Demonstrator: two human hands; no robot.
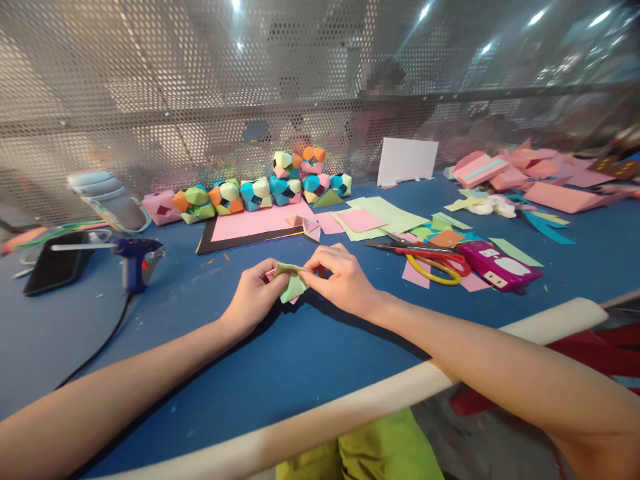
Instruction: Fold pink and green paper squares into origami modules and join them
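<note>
Between my two hands is a small folded paper piece (pixel 294 287), pale green with some pink showing at its edges. My left hand (pixel 255 297) grips its left side between thumb and fingers. On the other side, my right hand (pixel 340 277) pinches the upper right edge of the same paper. Both hands are held low over the blue table (pixel 240 393). Just beyond them lies a small folded pink piece (pixel 311 229). Farther back, several finished folded-paper balls (pixel 257 193) in orange, green, blue and pink stand in a row, two stacked on top.
At left are a blue glue gun (pixel 135 260) with a cord, a phone (pixel 57 263) and a lidded cup (pixel 107 200). To the right lie scissors (pixel 435 260), a purple box (pixel 500 265), paper scraps and a pink paper pile (pixel 530 167). A perforated metal screen (pixel 175 87) rises behind.
</note>
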